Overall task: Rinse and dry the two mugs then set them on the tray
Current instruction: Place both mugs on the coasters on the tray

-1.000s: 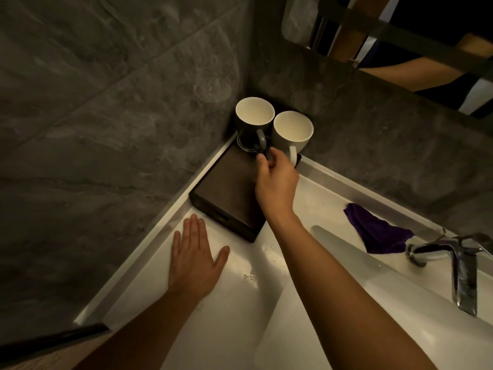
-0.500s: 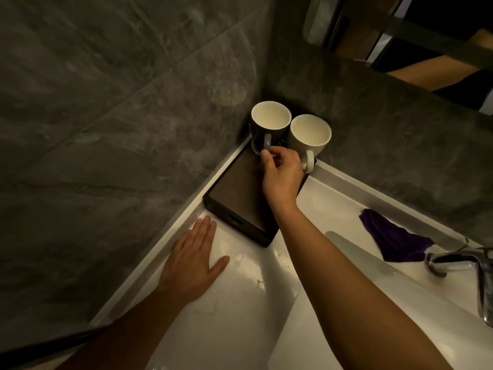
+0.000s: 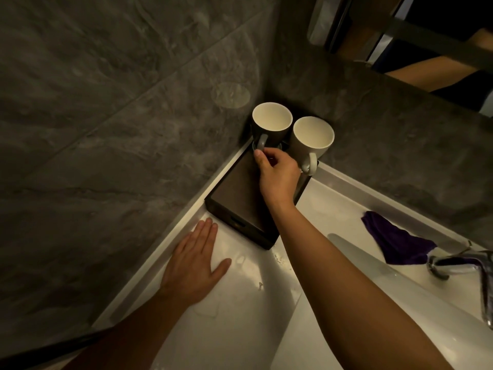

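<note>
My left hand (image 3: 196, 265) lies flat, fingers spread, on the white countertop (image 3: 240, 329), just short of the dark rectangular wooden tray (image 3: 234, 198). My right hand (image 3: 277, 174) pinches the handle of the dark-glazed ceramic mug (image 3: 270, 126), one of two on the tray's far end, beside the white ceramic mug (image 3: 312, 141). One purple cloth (image 3: 394, 241) lies right; no writing is readable.
</note>
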Demonstrator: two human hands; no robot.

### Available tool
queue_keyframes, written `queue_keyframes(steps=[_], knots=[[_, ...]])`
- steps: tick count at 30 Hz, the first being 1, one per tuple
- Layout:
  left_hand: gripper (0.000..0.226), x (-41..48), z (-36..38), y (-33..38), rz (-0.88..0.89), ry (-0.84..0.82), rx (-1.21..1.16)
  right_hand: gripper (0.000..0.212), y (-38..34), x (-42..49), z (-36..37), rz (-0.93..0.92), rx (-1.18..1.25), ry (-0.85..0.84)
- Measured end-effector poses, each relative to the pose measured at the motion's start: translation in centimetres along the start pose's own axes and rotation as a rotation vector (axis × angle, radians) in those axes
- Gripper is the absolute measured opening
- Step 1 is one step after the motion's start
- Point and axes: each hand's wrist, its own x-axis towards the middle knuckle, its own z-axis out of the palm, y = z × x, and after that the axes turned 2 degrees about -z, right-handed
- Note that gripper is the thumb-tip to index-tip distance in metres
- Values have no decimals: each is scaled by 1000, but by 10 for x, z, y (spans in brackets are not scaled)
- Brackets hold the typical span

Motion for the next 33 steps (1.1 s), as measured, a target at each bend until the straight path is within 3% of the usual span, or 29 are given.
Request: queue_keyframes(steps=[4, 8, 12, 15, 19, 27, 33], knots=[[93, 0, 0, -1, 0, -6, -7, 30, 0, -7, -12, 18, -17, -25], [94, 0, 0, 0, -4, -6, -11, 11, 9, -27, -43, -152, -71, 199], [94, 0, -1, 0, -11, -5, 1, 27, 26, -26, -72, -61, -54, 363], [94, 0, -1, 1, -17, -12, 10, 34, 38, -15, -82, 45, -63, 269], [95, 0, -2, 2, -22, -21, 7, 8, 43, -10, -83, 29, -66, 121], [97, 0, -5, 2, -18, -29, 3, 6, 43, -7, -78, 15, -64, 113], [97, 0, -5, 2, -17, -23, 15, 15, 36, -8, -70, 7, -100, 111]])
